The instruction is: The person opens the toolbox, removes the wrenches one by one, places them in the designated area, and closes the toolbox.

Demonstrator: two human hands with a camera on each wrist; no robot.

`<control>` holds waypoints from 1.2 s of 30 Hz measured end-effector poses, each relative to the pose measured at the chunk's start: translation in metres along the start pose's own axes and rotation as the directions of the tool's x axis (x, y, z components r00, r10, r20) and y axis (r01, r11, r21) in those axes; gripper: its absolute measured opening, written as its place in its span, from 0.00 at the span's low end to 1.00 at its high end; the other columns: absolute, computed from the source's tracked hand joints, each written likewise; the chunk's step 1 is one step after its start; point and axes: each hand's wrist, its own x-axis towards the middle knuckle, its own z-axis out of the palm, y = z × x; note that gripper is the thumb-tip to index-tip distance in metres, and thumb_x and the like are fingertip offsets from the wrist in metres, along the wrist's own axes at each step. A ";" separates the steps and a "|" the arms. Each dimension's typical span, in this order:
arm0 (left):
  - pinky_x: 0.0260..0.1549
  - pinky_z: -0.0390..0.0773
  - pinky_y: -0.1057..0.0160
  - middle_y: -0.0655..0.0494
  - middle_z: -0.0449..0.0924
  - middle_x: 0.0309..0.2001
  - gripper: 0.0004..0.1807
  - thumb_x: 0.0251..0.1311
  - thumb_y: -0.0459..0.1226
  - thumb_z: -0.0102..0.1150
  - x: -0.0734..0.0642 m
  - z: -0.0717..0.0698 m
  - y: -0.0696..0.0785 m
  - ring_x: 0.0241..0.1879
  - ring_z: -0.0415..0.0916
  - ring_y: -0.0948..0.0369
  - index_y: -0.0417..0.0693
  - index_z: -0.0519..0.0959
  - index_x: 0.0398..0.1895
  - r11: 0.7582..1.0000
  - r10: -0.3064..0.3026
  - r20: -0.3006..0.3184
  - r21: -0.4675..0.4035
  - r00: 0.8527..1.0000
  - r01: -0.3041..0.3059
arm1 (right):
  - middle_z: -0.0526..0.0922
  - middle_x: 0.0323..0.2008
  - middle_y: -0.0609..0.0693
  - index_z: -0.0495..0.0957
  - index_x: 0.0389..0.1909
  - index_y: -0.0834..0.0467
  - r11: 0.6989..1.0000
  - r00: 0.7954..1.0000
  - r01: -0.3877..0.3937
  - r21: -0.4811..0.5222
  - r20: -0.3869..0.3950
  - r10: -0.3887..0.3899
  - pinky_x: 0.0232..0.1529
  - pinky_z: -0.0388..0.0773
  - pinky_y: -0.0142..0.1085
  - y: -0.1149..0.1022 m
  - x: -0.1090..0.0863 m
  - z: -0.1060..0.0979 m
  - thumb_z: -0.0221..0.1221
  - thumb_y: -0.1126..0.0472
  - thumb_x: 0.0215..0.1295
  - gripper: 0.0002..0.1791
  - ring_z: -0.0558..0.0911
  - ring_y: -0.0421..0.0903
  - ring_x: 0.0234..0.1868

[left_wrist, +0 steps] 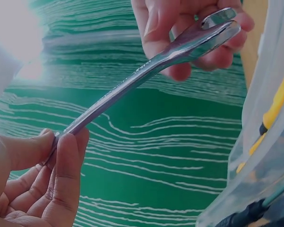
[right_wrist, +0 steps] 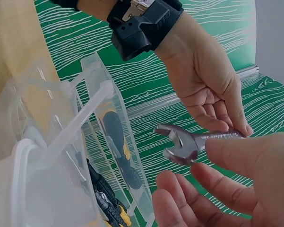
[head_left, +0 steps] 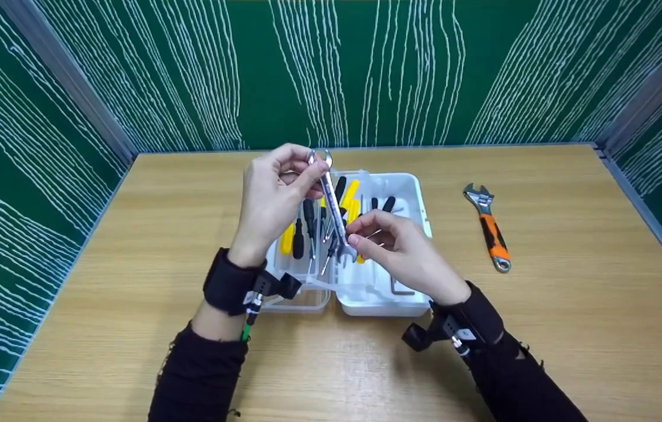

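A double open-ended wrench (head_left: pixel 333 205) is held up over the toolbox, tilted, its two ends in different hands. Thumb and fingers of the left hand (head_left: pixel 275 196) pinch it near the upper end. At the lower jaw end, the right hand (head_left: pixel 398 252) has its thumb and index finger on the metal. The right wrist view shows that open wrench head (right_wrist: pixel 182 146) between the right thumb and index finger, the other fingers loosely bent. In the left wrist view, the shiny wrench shaft (left_wrist: pixel 123 90) runs bare between the two hands.
Below the hands stands an opened white toolbox (head_left: pixel 380 303) with a clear compartment (head_left: pixel 307 305) at its left. Several screwdrivers with yellow or black handles (head_left: pixel 298 243) lie in it, plus a hex key (head_left: pixel 404 292). An orange-handled adjustable wrench (head_left: pixel 489 228) rests on the table at right.
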 end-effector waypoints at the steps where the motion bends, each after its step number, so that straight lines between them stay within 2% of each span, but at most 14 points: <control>1: 0.36 0.92 0.61 0.46 0.90 0.37 0.08 0.69 0.33 0.71 0.000 0.001 -0.002 0.29 0.88 0.58 0.38 0.87 0.46 1.000 -0.003 0.000 -0.021 1.000 0.003 | 0.88 0.46 0.55 0.83 0.54 0.58 1.000 1.000 0.007 0.000 -0.002 -0.007 0.44 0.85 0.31 0.000 0.000 0.000 0.65 0.60 0.77 0.10 0.87 0.53 0.41; 8: 0.36 0.92 0.60 0.43 0.90 0.38 0.07 0.69 0.32 0.71 -0.004 0.012 -0.011 0.29 0.88 0.58 0.37 0.85 0.44 0.993 -0.021 0.007 -0.117 1.000 0.021 | 0.88 0.45 0.58 0.82 0.51 0.62 0.999 0.999 0.030 0.025 -0.013 -0.030 0.42 0.84 0.30 0.002 0.002 0.003 0.64 0.62 0.78 0.09 0.88 0.60 0.44; 13: 0.37 0.92 0.60 0.43 0.90 0.38 0.09 0.68 0.32 0.71 -0.007 0.016 -0.016 0.29 0.88 0.60 0.36 0.84 0.46 0.984 -0.058 0.001 -0.170 0.998 0.058 | 0.87 0.43 0.57 0.82 0.51 0.65 1.000 1.000 0.022 0.019 -0.015 -0.022 0.40 0.83 0.31 0.001 0.003 0.003 0.64 0.62 0.77 0.10 0.87 0.56 0.41; 18: 0.37 0.92 0.60 0.43 0.90 0.39 0.09 0.69 0.31 0.71 -0.010 0.018 -0.021 0.29 0.88 0.60 0.35 0.84 0.48 0.973 -0.091 -0.005 -0.212 0.996 0.088 | 0.87 0.39 0.53 0.83 0.48 0.61 1.000 1.000 0.013 0.004 -0.026 -0.013 0.37 0.82 0.31 0.001 0.003 0.004 0.64 0.63 0.76 0.06 0.87 0.49 0.37; 24: 0.37 0.92 0.62 0.42 0.90 0.40 0.10 0.68 0.32 0.72 -0.012 0.018 -0.023 0.29 0.88 0.60 0.36 0.84 0.48 0.970 -0.117 -0.016 -0.215 0.993 0.111 | 0.87 0.37 0.52 0.83 0.45 0.59 1.000 1.000 0.003 -0.026 -0.028 -0.004 0.34 0.78 0.30 0.000 0.003 0.003 0.65 0.63 0.76 0.03 0.84 0.47 0.35; 30: 0.40 0.92 0.62 0.41 0.90 0.42 0.12 0.69 0.32 0.71 -0.012 0.020 -0.024 0.32 0.89 0.60 0.36 0.84 0.52 0.973 -0.120 -0.001 -0.201 0.993 0.117 | 0.85 0.36 0.52 0.83 0.44 0.59 0.999 0.999 0.005 -0.038 -0.050 -0.007 0.32 0.75 0.29 0.002 0.002 0.001 0.65 0.64 0.76 0.03 0.81 0.46 0.33; 36: 0.42 0.92 0.61 0.42 0.89 0.44 0.16 0.71 0.31 0.68 -0.012 0.026 -0.026 0.36 0.90 0.59 0.36 0.83 0.59 0.989 -0.080 0.036 -0.120 0.996 0.084 | 0.85 0.35 0.52 0.82 0.44 0.60 0.999 0.998 0.003 -0.048 -0.069 -0.006 0.32 0.74 0.28 0.005 0.003 0.000 0.65 0.64 0.76 0.03 0.80 0.45 0.33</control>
